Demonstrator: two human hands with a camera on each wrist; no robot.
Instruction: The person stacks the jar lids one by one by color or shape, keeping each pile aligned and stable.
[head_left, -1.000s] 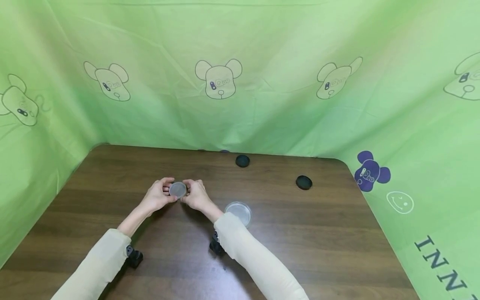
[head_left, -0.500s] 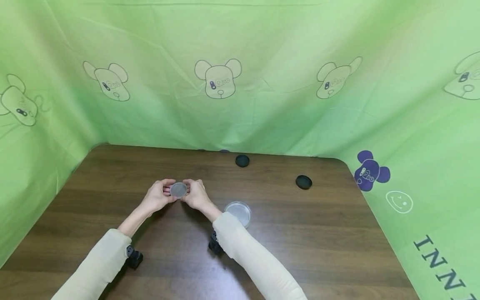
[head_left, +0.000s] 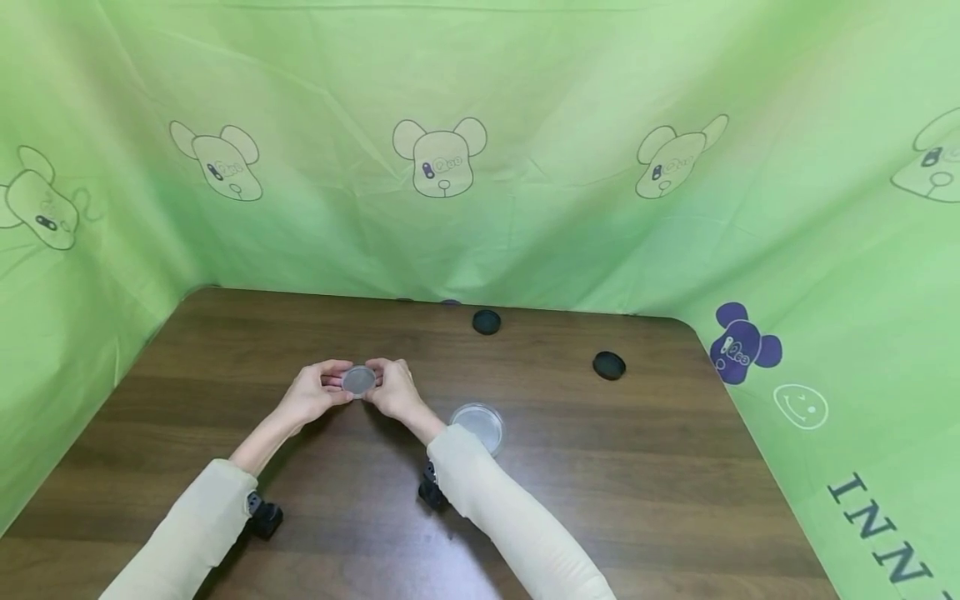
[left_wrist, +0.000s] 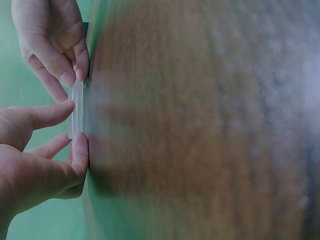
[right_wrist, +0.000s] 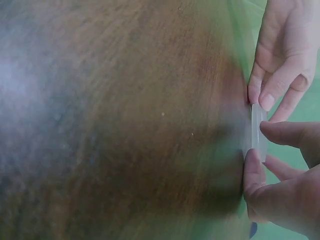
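A small translucent petri dish is held flat, low over the table's left-middle part, between both hands. My left hand grips its left side, thumb at the near edge and fingers at the far edge. From the other side my right hand pinches the rim in the same way, and the fingertips of both hands nearly meet. In the left wrist view the dish appears edge-on, with fine lines along its side wall. The right wrist view also has the dish edge-on, close over the tabletop.
A larger clear petri dish lies right of the hands, partly covered by the right sleeve. Two black round shallow lids sit farther back and to the right. Green printed cloth hangs behind and beside the brown table.
The small dish has shifted very slightly right between the fingers, and the left forearm a little left. Both hands keep their hold; the other things on the table stay put.
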